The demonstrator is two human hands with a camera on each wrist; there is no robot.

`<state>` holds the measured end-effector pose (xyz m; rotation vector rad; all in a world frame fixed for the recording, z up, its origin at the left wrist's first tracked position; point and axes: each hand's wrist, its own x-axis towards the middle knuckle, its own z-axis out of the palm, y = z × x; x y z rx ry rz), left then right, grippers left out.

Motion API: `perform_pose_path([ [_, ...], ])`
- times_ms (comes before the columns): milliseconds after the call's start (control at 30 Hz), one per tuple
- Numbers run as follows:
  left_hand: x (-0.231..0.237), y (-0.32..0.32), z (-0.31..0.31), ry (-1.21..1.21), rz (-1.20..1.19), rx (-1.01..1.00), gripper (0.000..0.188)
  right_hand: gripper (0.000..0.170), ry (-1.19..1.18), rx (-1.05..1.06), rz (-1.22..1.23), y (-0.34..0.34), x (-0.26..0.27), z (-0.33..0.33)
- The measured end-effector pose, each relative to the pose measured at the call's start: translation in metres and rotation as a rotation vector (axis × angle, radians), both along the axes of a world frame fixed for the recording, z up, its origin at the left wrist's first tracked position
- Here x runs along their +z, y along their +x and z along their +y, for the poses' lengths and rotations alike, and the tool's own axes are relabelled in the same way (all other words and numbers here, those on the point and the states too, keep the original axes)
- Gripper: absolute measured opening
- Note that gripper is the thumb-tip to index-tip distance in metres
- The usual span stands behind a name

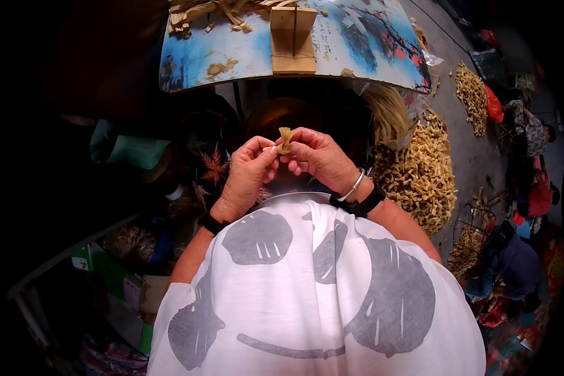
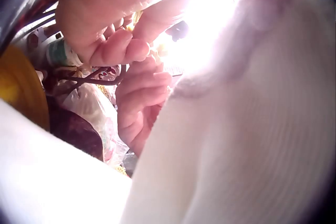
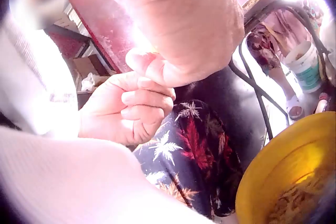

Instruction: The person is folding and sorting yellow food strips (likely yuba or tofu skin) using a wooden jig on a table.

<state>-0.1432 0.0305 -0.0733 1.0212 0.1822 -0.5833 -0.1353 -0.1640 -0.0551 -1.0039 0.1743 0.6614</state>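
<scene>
In the head view a small pale-yellow strip, looped into a knot, sits between both hands in front of the chest. The left hand pinches its left side with thumb and forefinger. From the other side the right hand, with a bangle at the wrist, pinches it too. Its upper end fans out above the fingertips. In the left wrist view the left hand fills the top and the right hand is below, fingers curled. The right wrist view shows both hands meeting, the strip mostly hidden behind them.
Ahead stands a blue-and-white painted tabletop with a wooden stand and loose strips. On the right lie a bundle of long strips and a large heap of knotted pieces. A yellow basin is below. People sit farther right.
</scene>
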Motion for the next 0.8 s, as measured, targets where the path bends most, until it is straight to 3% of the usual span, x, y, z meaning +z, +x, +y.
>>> perform_pose_path([
  [200, 0.007, -0.001, -0.004, 0.237, -0.132, 0.000, 0.009, 0.016, -0.187, 0.002, -0.154, -0.003, 0.008, 0.010],
  [667, 0.004, -0.002, -0.003, 0.178, -0.079, -0.006, 0.012, 0.014, -0.578, 0.065, -0.317, -0.002, 0.004, 0.012],
  [800, 0.002, 0.003, 0.004, 0.029, 0.028, 0.005, 0.018, 0.014, -0.308, 0.038, -0.168, 0.000, -0.001, 0.001],
])
